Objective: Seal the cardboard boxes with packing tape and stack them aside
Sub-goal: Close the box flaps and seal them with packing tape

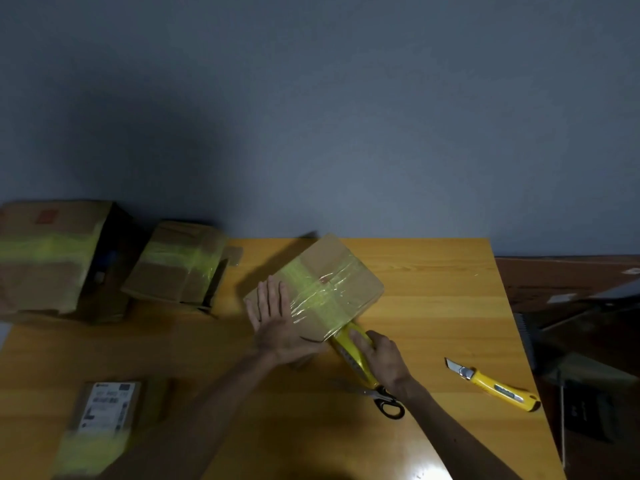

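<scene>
Pressing hand: left hand (pixel 277 323), laid flat on the near left part of the box (pixel 325 285) top, fingers straight and spread, gripping nothing.
Gripping hand: right hand (pixel 381 358), fingers curled round the tape roll (pixel 358 365), just off the near corner of the box.
Box: brown cardboard, flaps closed, turned corner-on, standing on the table (pixel 433 271) about mid-width; crossed over the top by shiny yellowish tape bands.
Tape roll: yellow, seen edge-on, touching the near corner of the box, with a strip running from it up onto the box top.
Scissors (pixel 388 403): black handles, lying flat near the box on its near side, partly under the right wrist.
Knife (pixel 495 386): yellow handle, blade out, lying well to the right of the box, apart from both hands.
Second box (pixel 180 265): left of the box, taped with a yellow band, one end flap sticking out.
Big box (pixel 48 258): farther left of the box, beyond the second box, yellow band round it, blurred.
Small parcel (pixel 104 410): near and left of the box, white printed label on top, yellow tape at its near end, blurred; print unreadable.
Wall (pixel 346 116): plain grey, behind the box.
</scene>
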